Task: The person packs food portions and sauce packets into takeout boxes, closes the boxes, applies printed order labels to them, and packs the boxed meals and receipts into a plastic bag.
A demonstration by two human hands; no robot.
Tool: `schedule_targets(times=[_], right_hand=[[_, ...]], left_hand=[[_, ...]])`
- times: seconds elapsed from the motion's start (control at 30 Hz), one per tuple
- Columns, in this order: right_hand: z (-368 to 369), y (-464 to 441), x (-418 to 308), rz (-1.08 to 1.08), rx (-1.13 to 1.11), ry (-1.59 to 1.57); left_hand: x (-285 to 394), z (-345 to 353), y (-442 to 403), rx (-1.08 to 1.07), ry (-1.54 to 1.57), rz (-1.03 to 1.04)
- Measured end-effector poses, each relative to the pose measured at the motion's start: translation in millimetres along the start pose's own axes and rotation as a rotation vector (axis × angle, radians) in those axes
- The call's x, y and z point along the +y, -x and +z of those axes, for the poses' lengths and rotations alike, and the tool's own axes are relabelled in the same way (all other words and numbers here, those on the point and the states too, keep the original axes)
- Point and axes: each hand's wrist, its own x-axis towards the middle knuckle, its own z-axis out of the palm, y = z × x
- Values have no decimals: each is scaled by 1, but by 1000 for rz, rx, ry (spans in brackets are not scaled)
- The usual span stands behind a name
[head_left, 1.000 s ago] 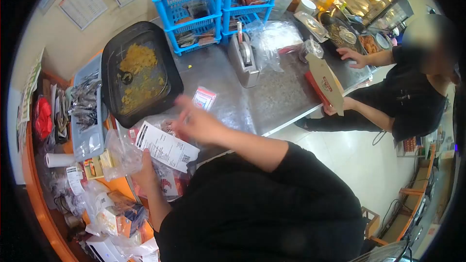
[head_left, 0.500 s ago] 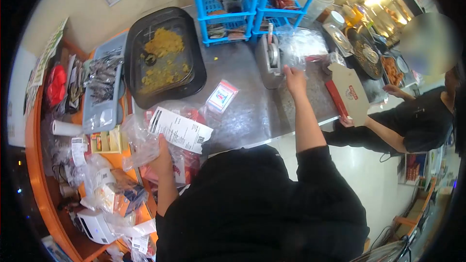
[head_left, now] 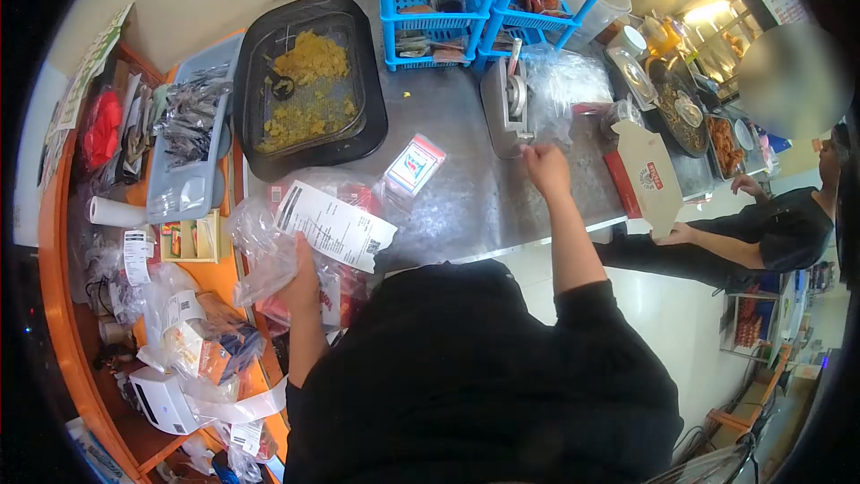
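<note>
My left hand (head_left: 303,282) is closed around the gathered neck of a clear plastic bag (head_left: 258,255). A printed paper receipt (head_left: 327,226) lies over the bag by my thumb, and red-and-white packaging shows through the plastic. My right hand (head_left: 548,170) is at the front end of a grey tape dispenser (head_left: 498,108), its fingers pinched together. Whatever is between those fingertips is too small to make out. A small white packet with a red and blue print (head_left: 415,166) lies on the metal counter (head_left: 457,206) between my hands.
A black tray (head_left: 369,116) with yellow crumbs and a dark ladle stands at the back left. Blue tiered racks (head_left: 434,16) hold packets. Rightward, a co-worker (head_left: 770,229) holds an open cardboard box (head_left: 647,181). Bagged items (head_left: 210,350) crowd the orange shelf.
My right hand has come toward me, from the dispenser's side to its front end. My left hand still grips the bag. The co-worker's far hand has lifted, and the view has shifted slightly.
</note>
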Motion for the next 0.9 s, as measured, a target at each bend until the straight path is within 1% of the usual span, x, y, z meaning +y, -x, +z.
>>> schedule_targets(times=[0.1, 0.13, 0.2, 0.23, 0.27, 0.3, 0.33, 0.43, 0.47, 0.5, 0.57, 0.63, 0.7, 0.8, 0.9], right_hand=[[-4, -10, -14, -25, 68, 361], [-8, -13, -19, 45, -22, 399], [-22, -25, -31, 152, -205, 478], [-29, -21, -43, 117, -240, 549], [-35, -14, -48, 77, -271, 625], [-24, -21, -27, 2, -339, 651], [-19, -22, -13, -7, -377, 634], [-20, -24, -44, -345, -702, 264], [-11, -18, -59, -360, -723, -103], [-9, -3, -99, -357, -725, -477], [-1, 19, -176, -734, -666, -671], [12, 40, -243, -893, -747, -841], [33, 51, -289, -1116, -790, -760], [73, 64, -310, -1102, -721, -508], [89, 62, -308, -1161, -655, -565]], left_hand=[[-6, 3, 3, 25, 116, -12], [-10, 3, 2, 50, 146, -16], [-25, 3, -3, 143, -197, 286], [-29, 0, -4, 200, -379, 420], [-21, -3, -3, 171, -344, 387], [-8, -5, 1, 140, -306, 353], [-1, -8, 4, 105, -265, 323], [-8, -7, 6, 66, -35, 326], [-18, -7, 9, 32, -87, 305], [-29, -5, 6, -4, -140, 290], [-34, -7, 2, -45, -224, 307], [-32, -8, 3, -35, -312, 374], [-42, -5, 5, 29, -444, 485], [-76, 5, 2, 170, -673, 690], [-19, -15, -4, 26, -380, 508]])
